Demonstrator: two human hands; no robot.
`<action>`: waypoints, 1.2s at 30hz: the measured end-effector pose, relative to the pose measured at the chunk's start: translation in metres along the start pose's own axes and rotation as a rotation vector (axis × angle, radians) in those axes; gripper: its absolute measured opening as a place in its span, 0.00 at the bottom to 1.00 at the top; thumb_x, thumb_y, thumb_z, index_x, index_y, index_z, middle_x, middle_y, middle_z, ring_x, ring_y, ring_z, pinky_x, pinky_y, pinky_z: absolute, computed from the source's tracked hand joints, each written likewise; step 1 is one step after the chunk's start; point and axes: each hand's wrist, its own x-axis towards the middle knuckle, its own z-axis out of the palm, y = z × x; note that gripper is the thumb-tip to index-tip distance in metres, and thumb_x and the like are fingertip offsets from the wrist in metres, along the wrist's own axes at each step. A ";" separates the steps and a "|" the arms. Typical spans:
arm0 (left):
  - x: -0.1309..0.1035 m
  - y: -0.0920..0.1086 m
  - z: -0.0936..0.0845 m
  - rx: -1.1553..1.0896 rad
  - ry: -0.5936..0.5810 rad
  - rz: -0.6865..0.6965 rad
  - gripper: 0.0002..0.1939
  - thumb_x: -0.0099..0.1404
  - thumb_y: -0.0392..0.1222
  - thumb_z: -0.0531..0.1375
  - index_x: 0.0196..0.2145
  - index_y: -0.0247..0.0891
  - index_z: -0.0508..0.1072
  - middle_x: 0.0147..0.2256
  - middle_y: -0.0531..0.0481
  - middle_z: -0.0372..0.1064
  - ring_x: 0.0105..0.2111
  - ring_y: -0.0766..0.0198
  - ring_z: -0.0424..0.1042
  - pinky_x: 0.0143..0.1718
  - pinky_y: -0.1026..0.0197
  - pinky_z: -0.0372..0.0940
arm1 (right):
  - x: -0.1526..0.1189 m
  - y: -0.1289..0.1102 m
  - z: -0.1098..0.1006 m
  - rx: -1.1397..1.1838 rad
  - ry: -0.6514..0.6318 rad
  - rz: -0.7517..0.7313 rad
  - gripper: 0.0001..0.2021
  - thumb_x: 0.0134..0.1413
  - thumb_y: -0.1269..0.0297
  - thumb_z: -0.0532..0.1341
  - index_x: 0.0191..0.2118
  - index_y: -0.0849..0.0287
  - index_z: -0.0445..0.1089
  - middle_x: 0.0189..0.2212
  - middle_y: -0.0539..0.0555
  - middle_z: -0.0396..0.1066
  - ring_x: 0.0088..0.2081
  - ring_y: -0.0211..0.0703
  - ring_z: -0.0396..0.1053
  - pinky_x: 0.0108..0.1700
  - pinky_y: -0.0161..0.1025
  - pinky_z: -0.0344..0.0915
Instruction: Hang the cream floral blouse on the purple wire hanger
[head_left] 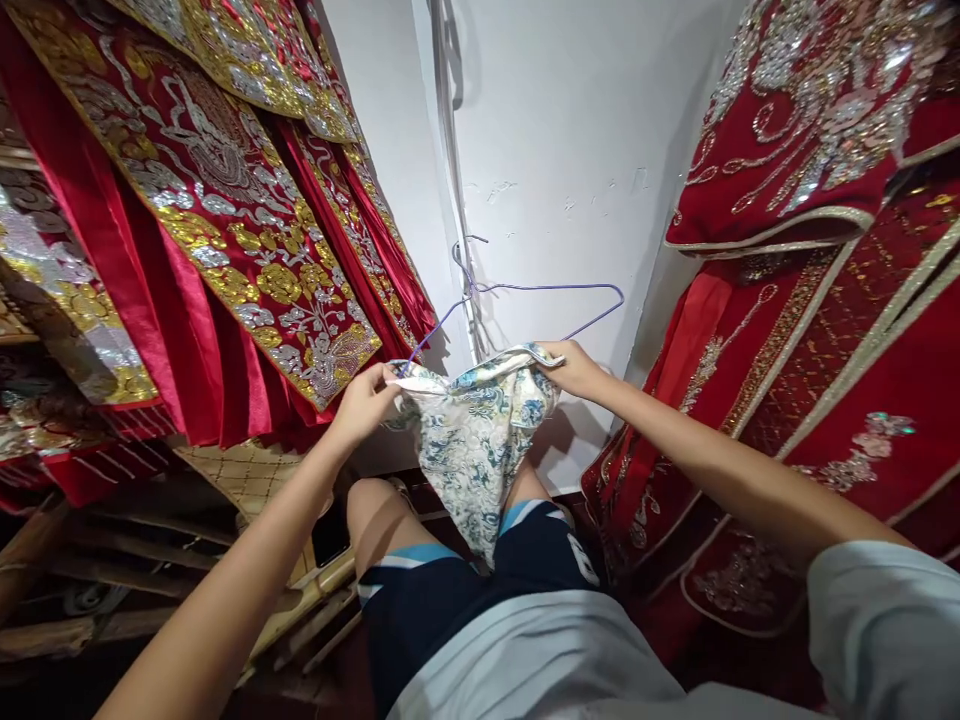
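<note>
A white garment with a blue and green floral print (476,450) hangs in front of my knees, stretched between both hands and narrowing to a point at the bottom. My left hand (367,400) pinches its upper left corner. At the upper right corner my right hand (574,370) grips the bunched edge. Behind the cloth is a purple wire hanger (559,287); its lower left end reaches down to the cloth near my left fingers, and its lower bar is hidden. The hanger's hook is up by a white vertical pole (454,170).
Red embroidered garments with gold and silver sequins (281,285) hang close on the left. More red beaded garments (780,330) hang on the right. A white wall (570,130) stands ahead. Bamboo furniture (315,605) is low on the left.
</note>
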 end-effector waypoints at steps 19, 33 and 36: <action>0.031 0.069 0.035 0.727 0.146 0.093 0.29 0.56 0.41 0.63 0.54 0.35 0.61 0.53 0.31 0.64 0.55 0.37 0.65 0.52 0.40 0.63 | -0.006 -0.009 0.032 0.212 -0.022 0.047 0.10 0.56 0.60 0.59 0.32 0.60 0.72 0.29 0.51 0.72 0.34 0.44 0.68 0.38 0.37 0.61; 0.062 0.058 0.044 0.928 -0.074 0.032 0.19 0.60 0.28 0.54 0.49 0.29 0.68 0.45 0.27 0.71 0.48 0.38 0.73 0.46 0.45 0.67 | -0.010 -0.013 0.027 0.029 -0.027 0.043 0.09 0.57 0.64 0.57 0.28 0.60 0.67 0.25 0.48 0.67 0.31 0.40 0.65 0.34 0.34 0.57; 0.077 0.064 0.025 0.923 -0.130 0.030 0.14 0.63 0.27 0.49 0.39 0.31 0.73 0.39 0.29 0.74 0.42 0.41 0.76 0.43 0.49 0.68 | -0.010 -0.008 0.022 0.083 0.007 0.046 0.08 0.58 0.63 0.57 0.31 0.60 0.70 0.29 0.49 0.70 0.34 0.42 0.67 0.37 0.34 0.59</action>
